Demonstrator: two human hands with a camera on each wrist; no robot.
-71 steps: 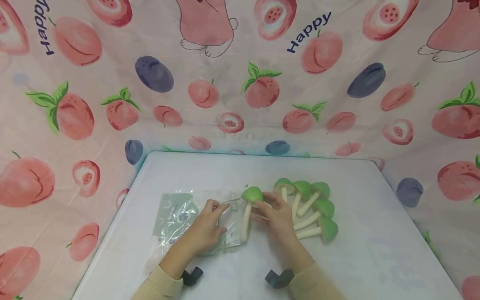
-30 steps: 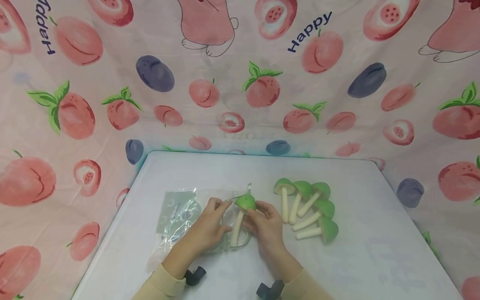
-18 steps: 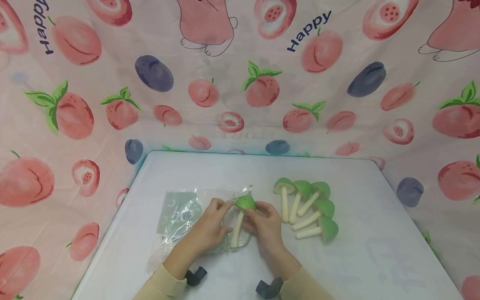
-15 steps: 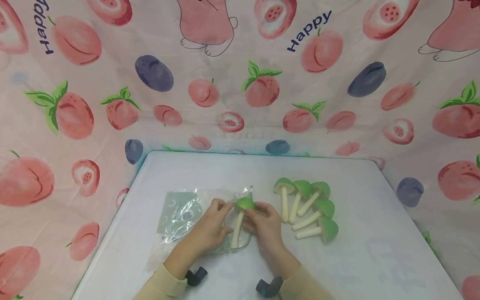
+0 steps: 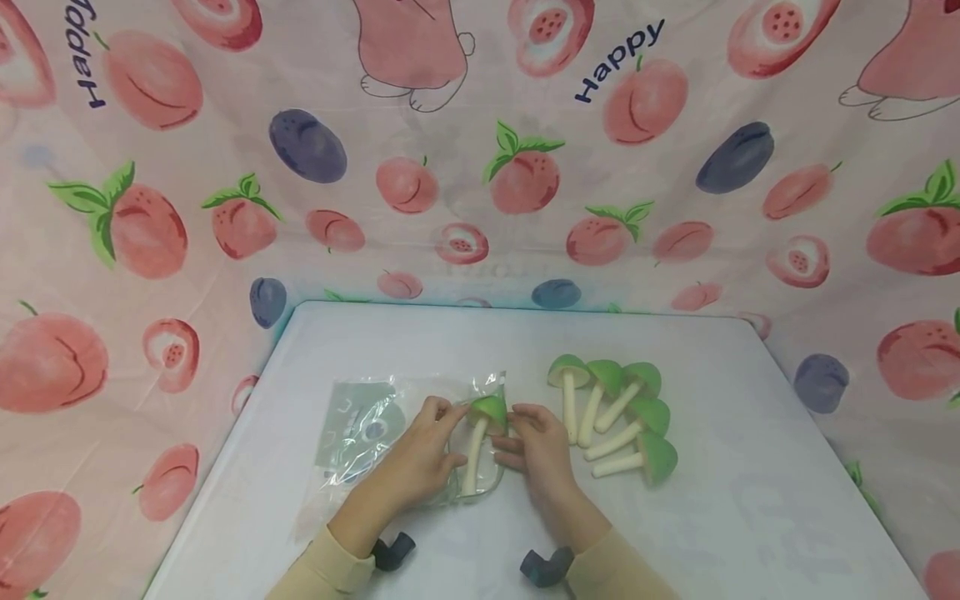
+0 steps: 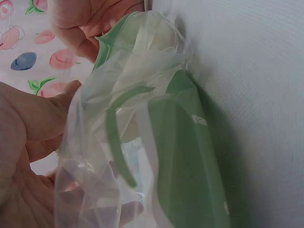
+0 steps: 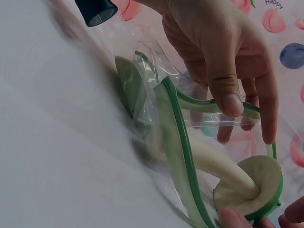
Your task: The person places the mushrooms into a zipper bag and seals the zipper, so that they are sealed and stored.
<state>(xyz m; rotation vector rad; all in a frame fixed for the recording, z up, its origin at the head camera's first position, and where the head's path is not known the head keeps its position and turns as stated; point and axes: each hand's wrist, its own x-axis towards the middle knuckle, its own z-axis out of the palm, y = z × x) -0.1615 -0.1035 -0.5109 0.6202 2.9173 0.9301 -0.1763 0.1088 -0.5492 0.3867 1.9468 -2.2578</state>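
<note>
A clear zip bag [image 5: 360,442] with green print lies left of centre on the table. My left hand [image 5: 416,458] pinches the green zip edge [image 7: 183,142] of its mouth, thumb over the rim in the right wrist view. Within the parted mouth rests a green-capped mushroom [image 5: 476,450]; its pale stem and the cap's underside show in the right wrist view. My right hand [image 5: 546,454] is just right of the cap, fingers spread and loosely bent, fingertips [image 7: 232,219] close to the cap's rim. Contact there is hard to tell.
Several more green-capped mushrooms [image 5: 615,417] lie fanned out right of my right hand. Dark wrist-camera mounts [image 5: 546,567] sit at both cuffs. Fruit-printed cloth [image 5: 465,192] walls off the back and sides of the white table [image 5: 742,500].
My right hand brought the mushroom leftward into the bag's mouth, then let go and drew slightly right with its fingers spreading. My left hand keeps its hold on the bag.
</note>
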